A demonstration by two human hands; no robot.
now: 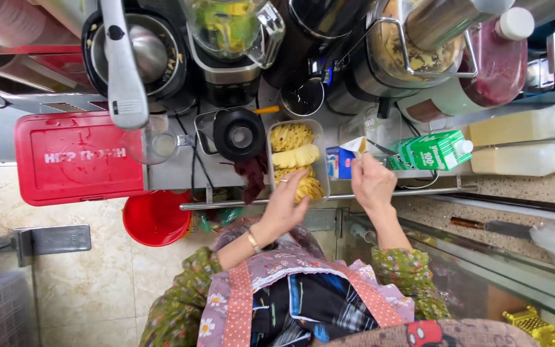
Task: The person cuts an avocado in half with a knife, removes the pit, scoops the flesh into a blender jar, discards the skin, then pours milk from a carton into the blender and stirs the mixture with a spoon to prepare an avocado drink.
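I have a single view, from the camera worn on the head, looking almost straight down. The far edge of the steel bench [175,170] sits at the top of the frame, the person's floral-sleeved arms and apron come in from the bottom, and the beige tiled floor [91,283] shows at lower left. It sits close, so the bench's appliances are cropped by the upper edge.

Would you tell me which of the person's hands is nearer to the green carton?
The right hand. It sits just beside the green carton, at the small blue carton. The left hand is farther off, resting on the pineapple pieces in the clear tray.
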